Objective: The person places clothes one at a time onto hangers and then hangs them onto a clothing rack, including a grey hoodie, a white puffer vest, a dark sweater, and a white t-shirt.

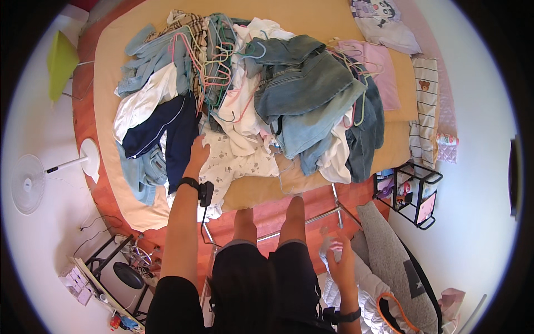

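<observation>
My left hand (199, 151) reaches over the near edge of the bed, against the navy garment with white piping (156, 127) and beside the cream printed garment (223, 160); whether its fingers pinch cloth cannot be made out. My right hand (343, 264) is low at the right, off the bed, its fingers apart beside a white puffy jacket (358, 277) with an orange-edged opening. Clothes lie heaped across the bed: a dark denim garment (306, 89), a light blue denim one (317, 125), a white garment (146, 100), and several coloured hangers (217, 69) tangled among them.
A white fan (28, 183) stands left of the bed (112, 183). Metal rack tubes (321, 216) cross the floor by my knees. At right are a black-framed cart (417, 196) and a long grey cushioned item (386, 246). A desk (104, 296) stands lower left.
</observation>
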The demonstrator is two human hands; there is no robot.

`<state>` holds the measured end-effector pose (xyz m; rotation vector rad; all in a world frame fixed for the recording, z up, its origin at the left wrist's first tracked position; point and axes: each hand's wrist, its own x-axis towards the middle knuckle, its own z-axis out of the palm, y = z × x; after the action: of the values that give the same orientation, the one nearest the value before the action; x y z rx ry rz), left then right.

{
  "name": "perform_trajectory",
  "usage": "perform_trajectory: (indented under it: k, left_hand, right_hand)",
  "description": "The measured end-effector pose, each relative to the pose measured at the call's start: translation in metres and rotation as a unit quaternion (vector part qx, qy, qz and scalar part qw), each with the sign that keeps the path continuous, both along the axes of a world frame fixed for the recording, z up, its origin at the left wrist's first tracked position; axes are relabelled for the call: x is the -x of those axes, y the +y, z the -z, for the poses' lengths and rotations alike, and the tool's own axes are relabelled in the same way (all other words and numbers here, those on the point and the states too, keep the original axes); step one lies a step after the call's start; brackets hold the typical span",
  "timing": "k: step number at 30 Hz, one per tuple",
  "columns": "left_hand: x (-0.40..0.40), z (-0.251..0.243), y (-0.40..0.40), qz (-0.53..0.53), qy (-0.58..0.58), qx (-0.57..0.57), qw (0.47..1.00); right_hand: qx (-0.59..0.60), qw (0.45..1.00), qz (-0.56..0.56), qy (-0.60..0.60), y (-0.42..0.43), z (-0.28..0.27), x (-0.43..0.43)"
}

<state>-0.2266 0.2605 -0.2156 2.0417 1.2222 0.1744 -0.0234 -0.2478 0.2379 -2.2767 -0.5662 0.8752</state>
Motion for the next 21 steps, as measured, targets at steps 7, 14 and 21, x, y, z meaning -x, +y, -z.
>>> perform_trajectory:
  k: [7,14,21]
  left_hand:
    - [-0.046,0.015,-0.045,-0.061,-0.071,-0.073,0.993]
    - [-0.059,-0.14,-0.104,-0.032,0.073,-0.091,0.993]
    - [-0.057,-0.348,-0.211,-0.049,-0.061,-0.034,0.996]
  right_hand:
    - [0.075,0.995,-0.059,-0.019,-0.076,-0.019,-0.03]
    - [0.076,0.991,-0.105,-0.008,-0.064,-0.041,-0.033]
    - [0.01,0.979,-0.201,-0.013,0.018,-0.028,-0.015]
